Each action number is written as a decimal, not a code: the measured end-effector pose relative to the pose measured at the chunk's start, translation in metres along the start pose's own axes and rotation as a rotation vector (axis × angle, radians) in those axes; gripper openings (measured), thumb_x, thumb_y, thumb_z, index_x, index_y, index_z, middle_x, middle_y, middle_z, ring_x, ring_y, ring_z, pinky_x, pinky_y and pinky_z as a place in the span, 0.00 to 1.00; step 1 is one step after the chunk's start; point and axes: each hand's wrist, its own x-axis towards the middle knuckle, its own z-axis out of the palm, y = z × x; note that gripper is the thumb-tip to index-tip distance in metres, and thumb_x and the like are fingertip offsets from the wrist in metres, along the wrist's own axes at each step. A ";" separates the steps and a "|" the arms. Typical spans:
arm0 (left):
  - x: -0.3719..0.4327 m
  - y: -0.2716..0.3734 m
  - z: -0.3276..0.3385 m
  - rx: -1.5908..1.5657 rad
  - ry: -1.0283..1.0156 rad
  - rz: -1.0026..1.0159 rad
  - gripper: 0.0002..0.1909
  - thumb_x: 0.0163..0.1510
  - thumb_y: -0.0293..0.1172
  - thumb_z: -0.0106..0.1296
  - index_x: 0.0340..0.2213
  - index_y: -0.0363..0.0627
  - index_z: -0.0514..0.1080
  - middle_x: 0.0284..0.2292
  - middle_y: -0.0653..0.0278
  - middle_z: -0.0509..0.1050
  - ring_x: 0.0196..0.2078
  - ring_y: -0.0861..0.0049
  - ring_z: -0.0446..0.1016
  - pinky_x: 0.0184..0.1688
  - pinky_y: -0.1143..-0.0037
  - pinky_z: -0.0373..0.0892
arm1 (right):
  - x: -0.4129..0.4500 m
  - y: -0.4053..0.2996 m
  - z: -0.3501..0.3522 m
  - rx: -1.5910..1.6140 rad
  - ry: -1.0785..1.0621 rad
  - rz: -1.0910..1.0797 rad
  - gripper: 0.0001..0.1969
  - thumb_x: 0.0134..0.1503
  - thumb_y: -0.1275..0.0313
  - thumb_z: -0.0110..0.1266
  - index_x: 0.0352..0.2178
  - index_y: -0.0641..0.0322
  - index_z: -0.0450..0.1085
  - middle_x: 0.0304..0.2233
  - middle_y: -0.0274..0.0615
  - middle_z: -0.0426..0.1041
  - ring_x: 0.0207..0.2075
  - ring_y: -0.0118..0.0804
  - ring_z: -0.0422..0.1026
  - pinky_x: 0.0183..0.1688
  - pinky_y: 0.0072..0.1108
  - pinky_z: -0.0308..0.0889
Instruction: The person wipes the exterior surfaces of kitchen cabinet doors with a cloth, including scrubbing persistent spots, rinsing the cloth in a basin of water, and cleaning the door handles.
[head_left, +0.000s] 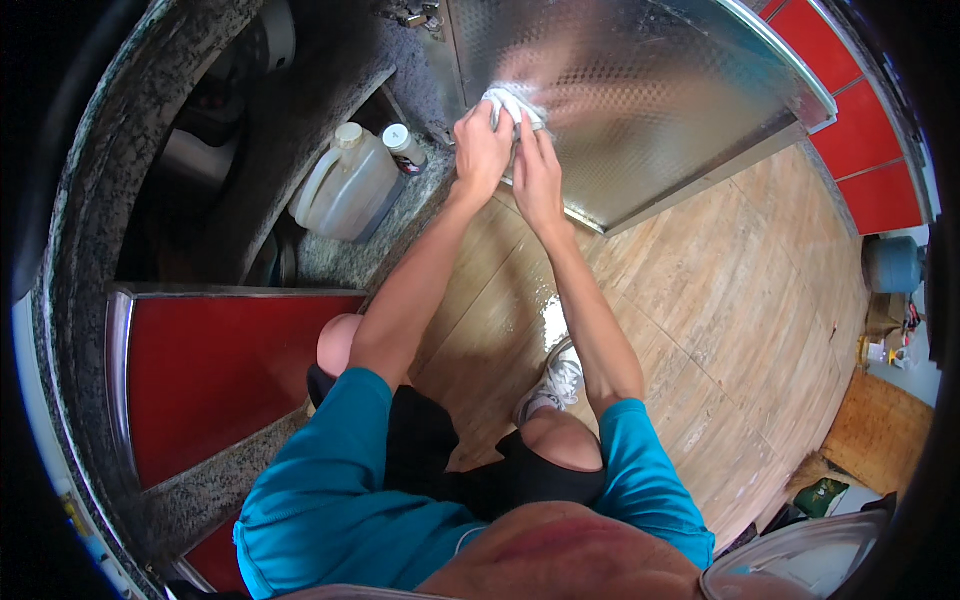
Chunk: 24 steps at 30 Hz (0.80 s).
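Observation:
A bunched white cloth (512, 105) lies against the textured metallic inner face of an open cabinet door (645, 112), near its hinge side. My left hand (482, 146) grips the cloth with bent fingers. Right beside it, my right hand (537, 161) has its fingertips on the cloth's lower edge; whether they grip it or only press is not clear. Left of my hands, inside the cabinet on a granite ledge, stand a translucent plastic jug (349, 184) with a handle and a small white-capped bottle (405, 150).
Dark cookware (199, 157) sits on the shaded shelf at left. A red cabinet door (240, 375) is at lower left. The wood-look tile floor (675, 322) has a wet, shiny patch near my shoe (559, 382). A blue container (892, 264) and a wooden board (877, 427) are at far right.

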 end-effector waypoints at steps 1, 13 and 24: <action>0.005 0.011 -0.001 -0.004 0.000 -0.002 0.12 0.55 0.30 0.53 0.27 0.30 0.70 0.28 0.40 0.74 0.32 0.42 0.74 0.34 0.58 0.68 | 0.008 -0.007 -0.006 -0.005 -0.001 0.000 0.32 0.55 0.86 0.48 0.62 0.65 0.58 0.43 0.54 0.66 0.40 0.54 0.70 0.44 0.33 0.68; 0.035 0.091 0.007 -0.235 0.142 0.300 0.09 0.52 0.28 0.55 0.25 0.34 0.68 0.26 0.43 0.73 0.28 0.45 0.73 0.31 0.59 0.68 | 0.046 -0.036 -0.045 -0.106 0.374 -0.226 0.26 0.58 0.84 0.47 0.60 0.70 0.60 0.44 0.55 0.65 0.43 0.52 0.69 0.46 0.31 0.67; 0.059 0.166 -0.011 -0.331 0.226 0.461 0.11 0.52 0.31 0.57 0.25 0.36 0.69 0.23 0.48 0.73 0.26 0.48 0.73 0.28 0.63 0.68 | 0.085 -0.068 -0.098 -0.160 0.475 -0.269 0.25 0.58 0.82 0.50 0.58 0.71 0.62 0.44 0.52 0.63 0.45 0.49 0.67 0.45 0.30 0.65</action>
